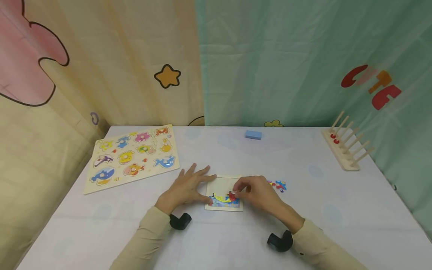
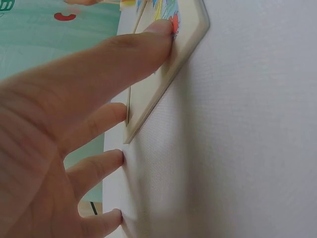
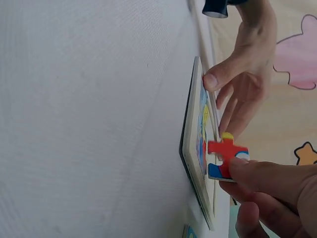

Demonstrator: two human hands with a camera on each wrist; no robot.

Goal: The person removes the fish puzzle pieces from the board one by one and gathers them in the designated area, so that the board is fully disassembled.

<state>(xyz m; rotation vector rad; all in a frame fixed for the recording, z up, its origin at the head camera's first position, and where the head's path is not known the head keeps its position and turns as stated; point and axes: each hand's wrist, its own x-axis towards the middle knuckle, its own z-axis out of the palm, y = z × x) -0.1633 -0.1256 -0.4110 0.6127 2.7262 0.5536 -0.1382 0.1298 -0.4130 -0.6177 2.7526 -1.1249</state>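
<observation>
A small wooden puzzle board (image 1: 224,207) lies on the table before me, its lower part filled with blue, yellow and red pieces. My left hand (image 1: 185,189) is spread out at its left side, the thumb resting on the board's lower left and the index finger touching its upper left edge. The other left fingers touch the tablecloth. Just above the board's right side, my right hand (image 1: 260,193) pinches a red, blue and yellow jigsaw piece (image 3: 227,154) between thumb and fingers. In the right wrist view the piece is tilted and held over the board.
Loose jigsaw pieces (image 1: 281,185) lie right of the right hand. A large animal peg puzzle (image 1: 116,165) sits at the left. At the back is a blue block (image 1: 253,135). A wooden peg stand (image 1: 345,159) with red beads is at the far right.
</observation>
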